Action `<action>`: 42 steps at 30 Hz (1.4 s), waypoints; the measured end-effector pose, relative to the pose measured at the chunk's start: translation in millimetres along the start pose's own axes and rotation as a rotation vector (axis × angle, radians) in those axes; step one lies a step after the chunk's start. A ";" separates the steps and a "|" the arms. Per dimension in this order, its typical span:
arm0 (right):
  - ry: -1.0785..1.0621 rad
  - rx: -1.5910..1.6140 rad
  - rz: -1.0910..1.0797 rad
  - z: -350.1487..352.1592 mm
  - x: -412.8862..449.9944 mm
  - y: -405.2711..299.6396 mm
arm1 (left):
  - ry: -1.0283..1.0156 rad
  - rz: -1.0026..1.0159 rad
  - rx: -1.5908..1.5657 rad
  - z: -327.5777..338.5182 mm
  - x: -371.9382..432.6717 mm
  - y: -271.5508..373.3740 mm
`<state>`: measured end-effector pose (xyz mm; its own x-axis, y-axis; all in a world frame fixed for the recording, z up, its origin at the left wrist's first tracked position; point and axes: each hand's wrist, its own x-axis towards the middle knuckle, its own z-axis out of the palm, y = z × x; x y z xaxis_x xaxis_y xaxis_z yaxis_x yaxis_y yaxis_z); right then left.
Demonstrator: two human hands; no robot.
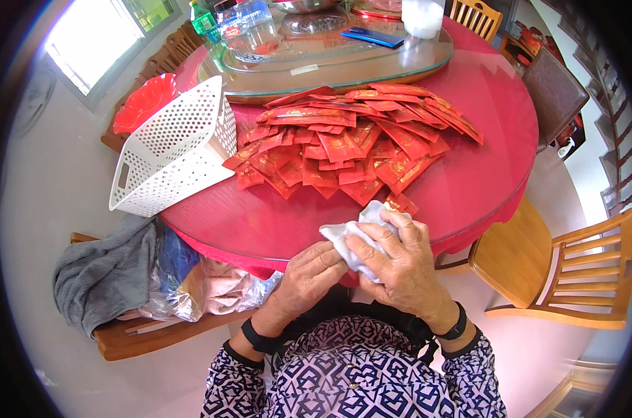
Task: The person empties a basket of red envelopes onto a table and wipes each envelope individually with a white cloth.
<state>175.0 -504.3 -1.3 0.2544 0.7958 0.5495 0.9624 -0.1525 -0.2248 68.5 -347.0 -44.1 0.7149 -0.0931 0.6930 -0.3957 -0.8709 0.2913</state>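
Note:
My right hand [399,256] is wrapped over a crumpled white cloth [365,235], its fingers bent across the top. From the other side my left hand [313,274] grips the cloth's lower left edge, with its fingertips hidden behind the folds. Both hands are at the near edge of a round table [274,230] with a red cover under a clear top. A single red packet [399,202] shows just beyond the white cloth; I cannot tell whether it is held or lies on the table. Past it spreads a heap of flat red packets [342,146] with gold print.
A white perforated basket [174,151] leans at the table's left edge beside a red scalloped dish [146,102]. Behind the heap is a glass turntable [316,78] with a blue phone [372,37]. Wooden chairs [514,256] stand right and left; a grey towel [104,271] drapes the left one.

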 end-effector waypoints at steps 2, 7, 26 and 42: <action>-0.012 -0.081 0.034 -4.3 -1.5 7.4 | -0.041 0.077 -0.076 -3.5 1.4 -2.4; 0.018 -0.267 0.221 -19.0 -7.5 35.9 | -0.072 0.101 -0.079 -7.5 2.3 -3.0; 0.004 -0.213 0.147 -6.1 -4.9 1.3 | 0.000 0.084 -0.097 -4.3 0.0 -2.1; 0.023 -0.112 -0.034 2.0 -4.8 -5.0 | 0.041 -0.013 -0.168 -7.0 -9.0 -1.0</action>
<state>168.8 -506.1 -4.4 0.2223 0.7881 0.5740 0.9748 -0.1914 -0.1148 58.4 -341.9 -46.0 0.6981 -0.0594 0.7135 -0.4797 -0.7786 0.4045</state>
